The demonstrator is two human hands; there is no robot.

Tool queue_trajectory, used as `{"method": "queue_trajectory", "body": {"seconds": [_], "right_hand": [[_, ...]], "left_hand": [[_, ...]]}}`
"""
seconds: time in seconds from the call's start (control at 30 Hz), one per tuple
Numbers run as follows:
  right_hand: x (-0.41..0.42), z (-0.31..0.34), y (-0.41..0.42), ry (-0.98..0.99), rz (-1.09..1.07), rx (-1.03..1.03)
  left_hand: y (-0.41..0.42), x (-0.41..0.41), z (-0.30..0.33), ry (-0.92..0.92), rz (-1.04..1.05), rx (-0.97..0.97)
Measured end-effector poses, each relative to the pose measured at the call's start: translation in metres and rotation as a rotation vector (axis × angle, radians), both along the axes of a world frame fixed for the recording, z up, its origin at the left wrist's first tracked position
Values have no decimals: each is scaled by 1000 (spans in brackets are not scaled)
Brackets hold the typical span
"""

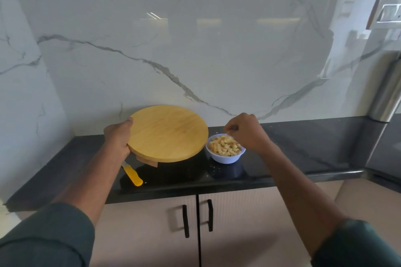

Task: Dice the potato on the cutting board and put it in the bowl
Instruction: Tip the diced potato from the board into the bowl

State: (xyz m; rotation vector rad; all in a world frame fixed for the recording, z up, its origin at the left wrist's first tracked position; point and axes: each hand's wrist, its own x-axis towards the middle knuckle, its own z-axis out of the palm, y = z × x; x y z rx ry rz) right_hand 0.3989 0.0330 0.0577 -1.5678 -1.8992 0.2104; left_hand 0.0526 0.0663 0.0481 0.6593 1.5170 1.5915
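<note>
While the round wooden cutting board [167,133] is tipped up off the black counter [303,147], just left of centre in the frame, the left hand [117,136] grips its left edge, thumb over the top face and fingers curled underneath. Its lower right rim hangs just beside the rim of the white bowl [225,157], and the face of the board looks bare (nothing left to scrape, as far as I can see).

The diced potato [224,147] sits piled in the bowl, right of centre, filling it close to the brim. A few crumbs lie scattered on the counter near the bowl. Over the bowl's far right edge hovers the right hand [247,133], fingers curled inward with the tips drawn together; whether they pinch a last cube I cannot tell, since the spot is blurred.

Below the board, lower left of centre, a knife with a yellow handle [133,174] lies on the counter, blade running under the left wrist.

By the look of it the job is all but done. The cubes should be light, damp and a little slippery, best gathered with fingertips. The board is stiff and fairly heavy, so the edge grip suits it.
</note>
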Motion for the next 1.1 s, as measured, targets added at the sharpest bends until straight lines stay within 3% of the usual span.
{"method": "queue_trajectory", "body": {"seconds": [0.43, 0.77, 0.97, 1.1], "right_hand": [[13, -20, -2, 53, -257, -98], [43, -22, 5, 195, -537, -37], [48, -21, 7, 220, -600, -9], [33, -24, 1, 64, -564, 184]], "left_hand": [[4, -10, -26, -20, 2, -64], [11, 19, -44, -25, -109, -68], [15, 38, -47, 143, -201, -111], [13, 33, -39, 551, -158, -95]]}}
